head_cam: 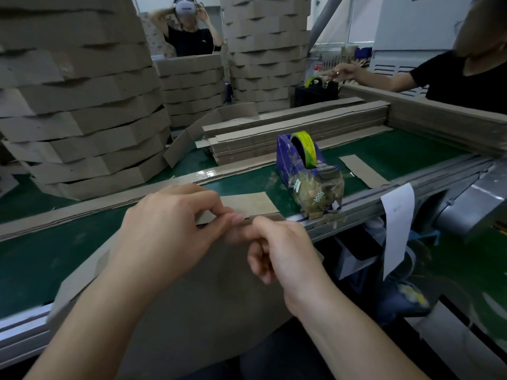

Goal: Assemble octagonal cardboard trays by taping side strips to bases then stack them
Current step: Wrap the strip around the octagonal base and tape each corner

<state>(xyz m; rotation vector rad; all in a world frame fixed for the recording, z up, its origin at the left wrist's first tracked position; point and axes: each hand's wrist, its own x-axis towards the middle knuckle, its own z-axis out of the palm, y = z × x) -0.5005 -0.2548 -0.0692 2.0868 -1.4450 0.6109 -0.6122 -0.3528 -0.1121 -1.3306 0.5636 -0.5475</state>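
Green-topped work table point(27, 256), grey metal rail point(384, 205) along its near edge — bright window point(343, 20) behind

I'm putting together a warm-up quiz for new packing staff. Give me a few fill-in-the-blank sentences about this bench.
1. The dispenser stands on a ___ belt.
2. It holds a roll of ___.
3. The tray stacks rise on the view's ___ side.
4. The left hand pinches a strip of ___.
Answers: green, tape, left, cardboard.
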